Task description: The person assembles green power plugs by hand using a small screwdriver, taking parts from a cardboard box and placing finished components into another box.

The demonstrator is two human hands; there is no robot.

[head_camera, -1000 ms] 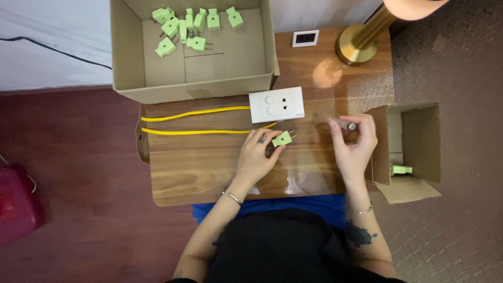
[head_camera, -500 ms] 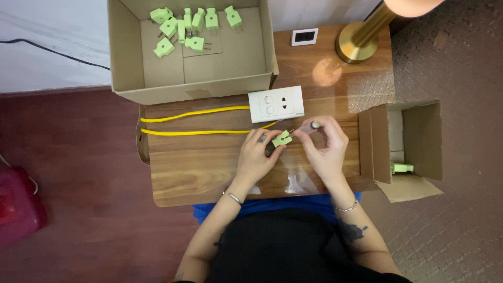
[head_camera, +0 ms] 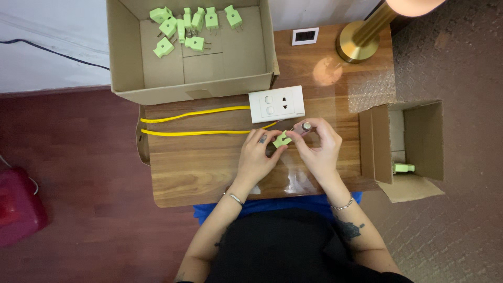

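My left hand (head_camera: 258,157) pinches a small light-green plug (head_camera: 282,139) over the wooden table (head_camera: 199,167). My right hand (head_camera: 318,148) is right beside it, its fingers around a small tool with a round metallic end (head_camera: 306,126) that points at the plug. A yellow cable (head_camera: 199,132) runs in two lines from the left toward the plug. A white wall socket plate (head_camera: 276,104) lies just beyond my hands.
A large open cardboard box (head_camera: 126,57) at the back holds several green plugs (head_camera: 189,25). A smaller cardboard box (head_camera: 419,141) on the right holds one green plug (head_camera: 404,167). A brass lamp base (head_camera: 361,42), a small white frame (head_camera: 305,35) and a red object (head_camera: 15,209) on the floor are nearby.
My right hand has moved left from near the small box to meet my left hand at the green plug. The left hand has stayed in place.
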